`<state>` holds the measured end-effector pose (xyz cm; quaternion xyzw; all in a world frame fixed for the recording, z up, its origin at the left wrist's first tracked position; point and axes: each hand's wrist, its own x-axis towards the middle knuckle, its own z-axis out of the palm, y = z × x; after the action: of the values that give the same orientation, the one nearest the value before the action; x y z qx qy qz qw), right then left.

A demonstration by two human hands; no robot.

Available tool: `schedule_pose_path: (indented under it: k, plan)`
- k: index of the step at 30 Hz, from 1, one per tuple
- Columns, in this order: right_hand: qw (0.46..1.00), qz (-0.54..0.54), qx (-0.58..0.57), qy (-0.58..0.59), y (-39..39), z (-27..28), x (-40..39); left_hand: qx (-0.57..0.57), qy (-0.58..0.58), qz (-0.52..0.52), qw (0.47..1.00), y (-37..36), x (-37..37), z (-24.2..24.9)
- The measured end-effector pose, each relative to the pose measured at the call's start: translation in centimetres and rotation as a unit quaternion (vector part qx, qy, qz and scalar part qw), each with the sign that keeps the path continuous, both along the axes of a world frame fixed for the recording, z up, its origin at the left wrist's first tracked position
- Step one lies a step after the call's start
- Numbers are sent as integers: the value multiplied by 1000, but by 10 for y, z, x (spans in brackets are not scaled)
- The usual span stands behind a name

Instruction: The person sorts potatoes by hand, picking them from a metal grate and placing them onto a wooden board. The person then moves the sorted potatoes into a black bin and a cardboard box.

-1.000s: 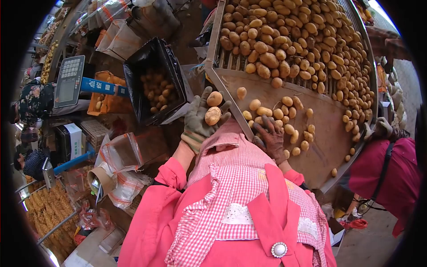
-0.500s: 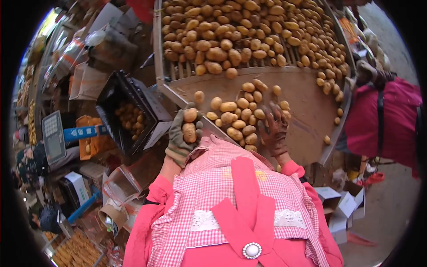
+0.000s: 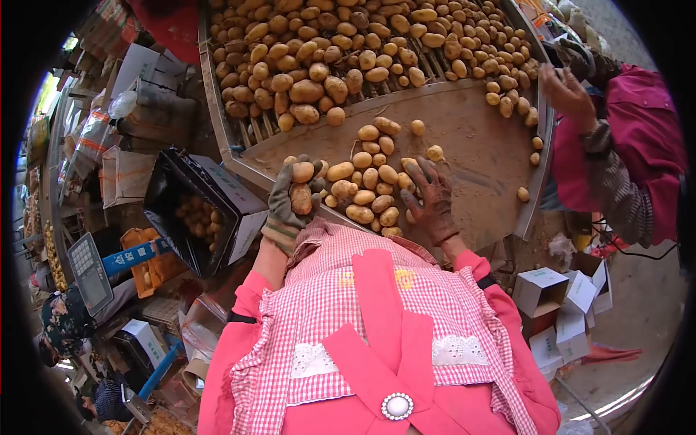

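Observation:
My left hand [image 3: 288, 203], in a grey-green glove, is wrapped round two potatoes [image 3: 301, 198] at the near left edge of the metal tray [image 3: 478, 145]. Beside it, a loose pile of potatoes [image 3: 364, 196] lies on the tray. On the right side of that pile rests my right hand [image 3: 433, 199], in a dark, dirt-stained glove with fingers spread and touching potatoes. Its palm side is hidden.
Many potatoes [image 3: 304, 91] cover the slatted rack behind the tray. A black-lined box [image 3: 239, 206] holding potatoes stands left, near a scale [image 3: 90, 272]. At right is a co-worker in a magenta garment [image 3: 641, 109], one bare hand [image 3: 569, 98] raised. Open cartons [image 3: 540, 291] sit lower right.
The whole view has shifted, with the tray now further left and up. My right hand has moved to the pile's right edge. The co-worker's hand and forearm have come into view by the tray's right side.

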<state>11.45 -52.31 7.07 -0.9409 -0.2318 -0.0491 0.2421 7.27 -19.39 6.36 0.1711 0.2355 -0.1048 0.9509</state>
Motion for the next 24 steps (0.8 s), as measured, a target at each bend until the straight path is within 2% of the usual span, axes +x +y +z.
schedule_pose_path:
  k: [1,3,6,8,11,13,21,24]
  plan:
    - [1000,-3,1,2,12,10,7,1,2,-3,1000,-2,1,3]
    - [992,127,19,-3,43,24,21,3,17,19,1000,-6,1,13]
    - [984,174,14,-30,98,10,32,-38,-23,15,999,-3,-2,-1]
    - [974,224,-15,24,122,-10,34,-32,-33,0,999,-1,-2,-4]
    - [968,219,-86,82,130,7,39,-39,-60,-13,997,-3,-2,-2]
    - [974,207,-74,60,121,10,37,-26,-53,-9,998,-2,-3,-3]
    - [964,195,-92,154,93,22,38,-17,-22,-3,1000,-5,4,7]
    - [963,215,-96,129,89,19,40,22,3,0,1000,-9,4,12]
